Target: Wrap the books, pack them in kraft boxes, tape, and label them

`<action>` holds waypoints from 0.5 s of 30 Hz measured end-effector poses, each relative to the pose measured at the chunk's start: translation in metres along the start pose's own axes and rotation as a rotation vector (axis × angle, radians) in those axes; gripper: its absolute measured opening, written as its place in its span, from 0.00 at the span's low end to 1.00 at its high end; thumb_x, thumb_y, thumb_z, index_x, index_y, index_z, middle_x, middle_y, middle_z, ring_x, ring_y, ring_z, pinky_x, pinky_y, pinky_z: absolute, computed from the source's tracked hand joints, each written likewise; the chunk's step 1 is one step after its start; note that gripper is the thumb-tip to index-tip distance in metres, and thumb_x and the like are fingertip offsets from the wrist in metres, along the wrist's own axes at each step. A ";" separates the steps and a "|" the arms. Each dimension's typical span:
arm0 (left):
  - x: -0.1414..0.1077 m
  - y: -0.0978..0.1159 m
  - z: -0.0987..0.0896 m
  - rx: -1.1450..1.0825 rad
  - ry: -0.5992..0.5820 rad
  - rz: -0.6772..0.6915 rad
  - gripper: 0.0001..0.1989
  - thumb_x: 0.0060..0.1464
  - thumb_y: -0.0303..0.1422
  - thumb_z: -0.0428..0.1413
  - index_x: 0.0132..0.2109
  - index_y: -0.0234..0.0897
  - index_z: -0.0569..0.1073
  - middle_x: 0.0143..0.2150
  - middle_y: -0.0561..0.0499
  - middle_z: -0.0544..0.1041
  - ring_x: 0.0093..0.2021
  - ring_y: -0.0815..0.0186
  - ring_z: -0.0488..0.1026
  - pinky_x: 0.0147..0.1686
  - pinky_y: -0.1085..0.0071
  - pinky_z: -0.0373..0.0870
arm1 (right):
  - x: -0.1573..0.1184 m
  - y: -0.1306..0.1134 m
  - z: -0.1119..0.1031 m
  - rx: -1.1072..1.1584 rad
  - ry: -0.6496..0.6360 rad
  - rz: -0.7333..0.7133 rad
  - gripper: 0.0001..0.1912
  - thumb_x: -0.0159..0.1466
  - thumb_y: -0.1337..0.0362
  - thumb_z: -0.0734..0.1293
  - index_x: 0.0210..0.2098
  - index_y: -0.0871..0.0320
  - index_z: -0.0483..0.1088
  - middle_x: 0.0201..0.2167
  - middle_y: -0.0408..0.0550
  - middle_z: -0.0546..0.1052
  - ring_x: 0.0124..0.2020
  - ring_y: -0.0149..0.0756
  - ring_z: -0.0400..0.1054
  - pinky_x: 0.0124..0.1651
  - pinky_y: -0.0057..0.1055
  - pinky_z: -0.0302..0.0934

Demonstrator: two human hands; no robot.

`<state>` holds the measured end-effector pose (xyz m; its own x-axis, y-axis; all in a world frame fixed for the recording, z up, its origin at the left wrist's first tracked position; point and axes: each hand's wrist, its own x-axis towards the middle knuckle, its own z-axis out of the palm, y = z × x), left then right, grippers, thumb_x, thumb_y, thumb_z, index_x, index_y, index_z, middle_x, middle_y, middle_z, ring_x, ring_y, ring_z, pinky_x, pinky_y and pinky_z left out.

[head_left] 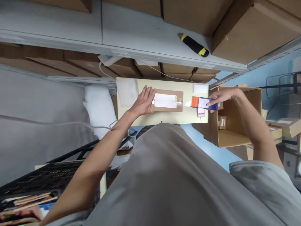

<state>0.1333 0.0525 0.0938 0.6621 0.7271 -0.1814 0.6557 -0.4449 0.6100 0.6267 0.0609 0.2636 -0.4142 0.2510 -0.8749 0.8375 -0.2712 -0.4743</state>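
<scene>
On the cream tabletop lies a narrow cardboard box, with a white label and clear tape on its top. My left hand grips the left end of this box, fingers over the far edge and thumb near the front. At the table's right end my right hand holds a flat oblong thing, orange at one end, white in the middle and dark blue at the edges; its exact kind is unclear. Just below it lies a small red-and-white card. A white paper slip sits behind it.
White foam sheeting covers the table's left end. To the right stands a large open carton with small boxes inside. A yellow-and-black utility knife rests on the grey shelf above, among cartons. A cable runs in from the left.
</scene>
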 end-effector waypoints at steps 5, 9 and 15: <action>0.000 0.003 -0.004 0.023 0.014 -0.018 0.71 0.43 0.43 0.78 0.85 0.31 0.51 0.85 0.22 0.52 0.86 0.20 0.41 0.82 0.28 0.48 | 0.053 0.025 -0.005 -0.100 0.057 0.024 0.34 0.52 0.32 0.86 0.36 0.58 0.85 0.33 0.50 0.86 0.40 0.48 0.80 0.46 0.39 0.70; 0.000 0.008 -0.006 0.063 -0.016 -0.032 0.73 0.42 0.43 0.79 0.85 0.28 0.50 0.85 0.19 0.51 0.86 0.19 0.41 0.82 0.27 0.48 | 0.091 0.037 -0.006 -0.169 0.099 -0.057 0.37 0.47 0.27 0.85 0.30 0.54 0.83 0.26 0.47 0.82 0.33 0.46 0.78 0.41 0.40 0.69; 0.000 0.013 -0.006 0.072 -0.016 -0.059 0.75 0.40 0.45 0.80 0.85 0.31 0.49 0.85 0.20 0.51 0.86 0.19 0.41 0.82 0.26 0.48 | 0.119 0.025 0.016 -0.243 0.114 0.071 0.31 0.54 0.32 0.83 0.27 0.54 0.80 0.25 0.51 0.81 0.32 0.51 0.78 0.42 0.46 0.70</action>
<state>0.1394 0.0498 0.1068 0.6273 0.7447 -0.2278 0.7173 -0.4387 0.5413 0.5927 0.0689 0.1457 -0.3200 0.3455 -0.8822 0.9297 -0.0648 -0.3626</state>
